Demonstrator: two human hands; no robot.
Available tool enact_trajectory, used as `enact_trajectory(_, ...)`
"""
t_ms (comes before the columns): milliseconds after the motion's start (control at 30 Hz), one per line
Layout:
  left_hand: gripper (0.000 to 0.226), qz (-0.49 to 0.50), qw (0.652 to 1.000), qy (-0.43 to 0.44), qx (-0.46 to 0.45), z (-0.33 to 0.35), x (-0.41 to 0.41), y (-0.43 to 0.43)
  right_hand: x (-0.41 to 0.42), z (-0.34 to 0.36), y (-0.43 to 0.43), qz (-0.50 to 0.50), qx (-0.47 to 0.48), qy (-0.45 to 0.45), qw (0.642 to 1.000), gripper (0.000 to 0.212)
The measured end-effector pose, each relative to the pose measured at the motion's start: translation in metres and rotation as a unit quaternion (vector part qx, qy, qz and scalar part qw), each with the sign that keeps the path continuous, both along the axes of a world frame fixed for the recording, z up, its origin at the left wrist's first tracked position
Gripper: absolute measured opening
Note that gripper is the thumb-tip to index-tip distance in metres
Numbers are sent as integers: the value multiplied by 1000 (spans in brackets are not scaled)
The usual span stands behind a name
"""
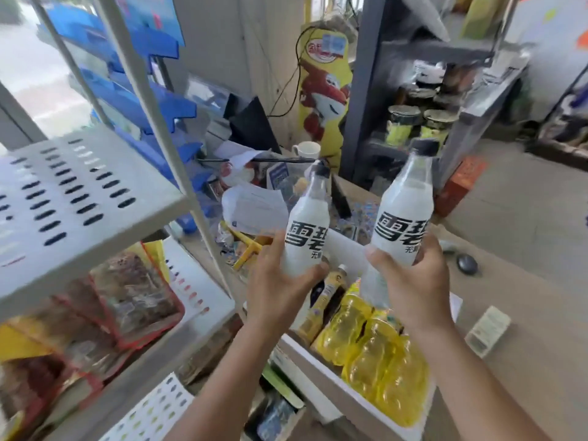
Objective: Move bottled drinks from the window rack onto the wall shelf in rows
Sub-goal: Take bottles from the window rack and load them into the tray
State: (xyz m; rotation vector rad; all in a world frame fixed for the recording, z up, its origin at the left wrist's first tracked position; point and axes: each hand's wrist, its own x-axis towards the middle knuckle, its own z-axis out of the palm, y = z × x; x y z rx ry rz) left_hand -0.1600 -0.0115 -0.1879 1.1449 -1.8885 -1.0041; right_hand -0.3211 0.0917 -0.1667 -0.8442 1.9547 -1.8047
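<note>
The left hand [280,291] grips the left bottle [305,230] low down, the right hand [413,281] grips the right bottle [402,214] likewise; both stand upright, apart, above the box [324,386] of yellow drinks [391,370]. Carry them level, then seat each base flat, labels forward

upper rack shelf [79,198]: grey, perforated | lower rack shelf [194,288]: red-edged snack packets [127,300] | counter [515,291]: black mouse [466,264], small pale carton [488,331], white crate [318,358] holding yellow bottles [381,354]
</note>
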Motion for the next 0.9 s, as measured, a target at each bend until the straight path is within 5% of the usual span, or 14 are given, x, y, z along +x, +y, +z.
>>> enact_trajectory(267,57,-107,957,-244,116,-84,-62,-9,-18,-21,7,-33,48,-54,997,41)
enact_trajectory(467,25,-162,931,-253,205,-82,-56,-16,-5,-45,-21,-8,113,-129,985,45)
enact_trajectory(533,29,-101,934,-189,286,-81,-47,-19,3,-55,-37,8,140,-149,979,45)
enact_trajectory(633,34,-8,918,37,395,-70,-35,-14,18,-69,-60,30,188,-191,963,52)
enact_trajectory(733,41,-59,917,88,383,-64,-26,-13,35,-78,-71,55,242,-234,940,35)
enact_trajectory(833,40,-78,958,-64,270,-67,-17,-21,52,-85,-68,64,281,-238,928,18)
enact_trajectory(900,43,-77,969,-174,159,-73,-14,-27,59,-88,-64,72,299,-228,924,32)
